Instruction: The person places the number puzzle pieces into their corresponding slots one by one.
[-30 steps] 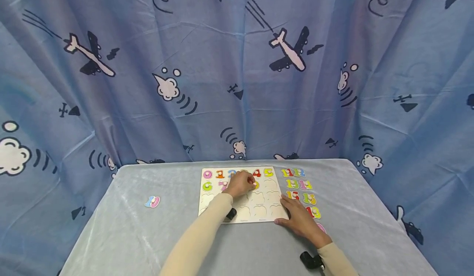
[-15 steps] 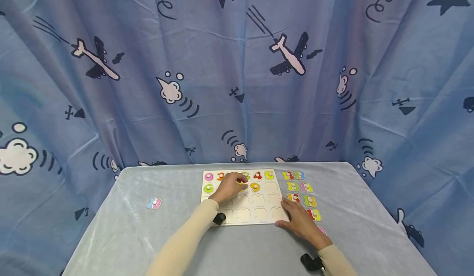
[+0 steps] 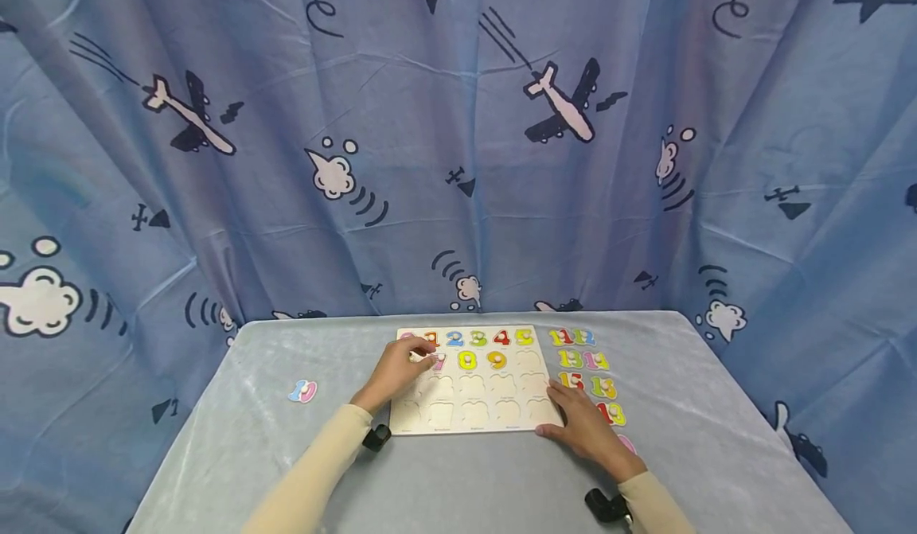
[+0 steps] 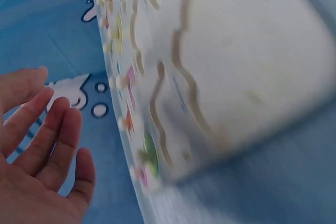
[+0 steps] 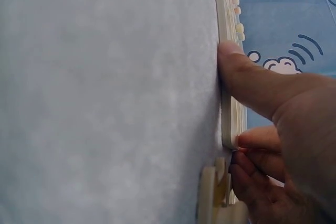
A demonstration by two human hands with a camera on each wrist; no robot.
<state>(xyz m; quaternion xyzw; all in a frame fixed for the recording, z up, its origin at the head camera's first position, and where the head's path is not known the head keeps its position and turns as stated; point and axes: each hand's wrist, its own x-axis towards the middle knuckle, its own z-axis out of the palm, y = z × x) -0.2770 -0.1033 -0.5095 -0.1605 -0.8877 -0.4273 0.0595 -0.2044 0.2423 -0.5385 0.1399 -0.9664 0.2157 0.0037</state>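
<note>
A wooden number puzzle board (image 3: 494, 429) lies on the table, with knobbed number pieces in its upper two rows. A yellow 8 (image 3: 467, 360) and an orange 9 (image 3: 497, 360) sit in the second row. My left hand (image 3: 392, 371) hovers over the board's left side near the pink 7 (image 3: 439, 361), partly covering the pieces there. In the left wrist view its fingers (image 4: 67, 135) are loosely bent with nothing between them. My right hand (image 3: 583, 422) holds the board's near right corner, thumb against the front edge and fingers at the right edge.
Two-digit pieces lie in rows right of the board, among them a red-orange 11 (image 3: 562, 337) and a pink 14 (image 3: 595, 360); some are partly hidden by my right hand. A blue-and-pink piece (image 3: 302, 391) lies to the left. A patterned curtain (image 3: 458, 120) hangs behind the table.
My left hand has moved left from the 9, across the 8, to the board's left side, uncovering the 2, 3, 8 and 9. The right hand stays at the corner.
</note>
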